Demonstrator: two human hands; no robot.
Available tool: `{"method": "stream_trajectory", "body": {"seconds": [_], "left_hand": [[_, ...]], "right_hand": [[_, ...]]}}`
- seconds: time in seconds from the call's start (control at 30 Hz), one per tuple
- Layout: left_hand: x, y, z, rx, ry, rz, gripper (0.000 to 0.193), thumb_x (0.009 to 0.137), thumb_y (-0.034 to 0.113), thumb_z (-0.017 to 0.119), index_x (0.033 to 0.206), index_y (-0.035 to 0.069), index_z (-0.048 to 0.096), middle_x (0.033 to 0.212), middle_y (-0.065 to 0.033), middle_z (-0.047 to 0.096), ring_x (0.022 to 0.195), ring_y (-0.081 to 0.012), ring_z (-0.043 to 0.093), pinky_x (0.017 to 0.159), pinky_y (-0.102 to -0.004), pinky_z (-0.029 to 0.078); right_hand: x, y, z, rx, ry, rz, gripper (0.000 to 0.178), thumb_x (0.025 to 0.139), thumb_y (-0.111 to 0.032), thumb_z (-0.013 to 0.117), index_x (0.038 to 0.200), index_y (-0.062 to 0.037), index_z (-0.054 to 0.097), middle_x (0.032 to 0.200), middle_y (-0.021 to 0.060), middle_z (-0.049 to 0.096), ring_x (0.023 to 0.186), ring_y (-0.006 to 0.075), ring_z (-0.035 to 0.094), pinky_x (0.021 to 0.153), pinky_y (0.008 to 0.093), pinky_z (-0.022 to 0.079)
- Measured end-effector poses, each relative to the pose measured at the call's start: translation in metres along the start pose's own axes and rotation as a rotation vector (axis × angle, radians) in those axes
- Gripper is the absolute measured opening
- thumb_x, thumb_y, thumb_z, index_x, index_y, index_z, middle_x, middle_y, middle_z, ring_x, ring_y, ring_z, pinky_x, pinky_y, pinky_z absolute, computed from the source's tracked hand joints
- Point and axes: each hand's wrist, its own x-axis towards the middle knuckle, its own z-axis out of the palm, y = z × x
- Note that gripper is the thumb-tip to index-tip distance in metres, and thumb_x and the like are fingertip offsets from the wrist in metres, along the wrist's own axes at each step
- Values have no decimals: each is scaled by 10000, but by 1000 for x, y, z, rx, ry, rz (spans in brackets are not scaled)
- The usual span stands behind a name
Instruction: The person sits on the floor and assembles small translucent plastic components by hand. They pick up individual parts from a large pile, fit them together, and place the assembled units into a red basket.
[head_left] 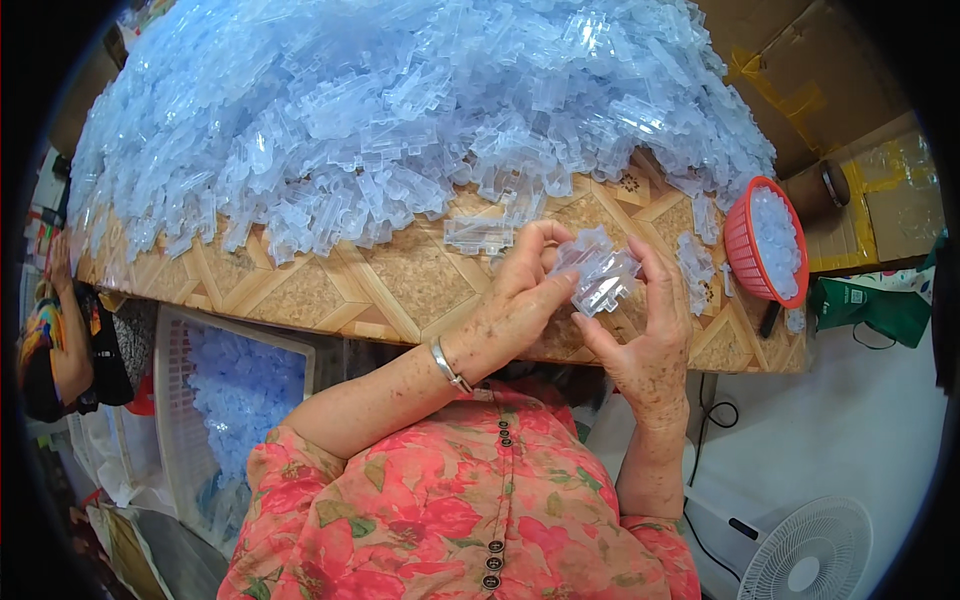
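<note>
Between my two hands, just over the table's near edge, is a small bunch of clear plastic pieces (604, 272). My left hand (535, 278), with a silver bangle at the wrist, pinches the bunch from its left side. On the other side, the thumb and fingers of my right hand (645, 320) curve around it. Behind my hands, a huge heap of the same bluish clear plastic pieces (400, 120) covers most of the table. A few loose pieces (478, 235) lie flat on the patterned tabletop (385, 295) beside my left hand.
A red plastic basket (742, 245) of small clear pieces stands at the table's right end. Below left is a white crate (178, 400) holding more bluish pieces. Cardboard boxes (890, 200) stand at the right, a white fan (805, 560) below. Another person's arm (70, 340) shows at far left.
</note>
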Motion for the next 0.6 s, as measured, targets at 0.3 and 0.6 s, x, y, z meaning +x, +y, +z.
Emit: {"method": "stream_trajectory", "body": {"seconds": [0.3,0.6], "left_hand": [[-4,6,14,-371,22,-138,311,1085,179,485,1367,95,385,1293,-113,585,1189,-193,599,991,-353,519],[-3,3,17,-369,31,-66,310,1085,201,484,1374,101,437,1359,-84,544,1268,-202,555,1069,-393,479]], "right_hand": [[-12,9,20,237,152,106,854,652,-130,904,1409,-43,519,1314,135,607,1153,287,611,995,396,498],[-21,18,19,787,92,234,786,752,13,743,1472,12,428,1452,136,530,1316,235,520,1104,381,432]]}}
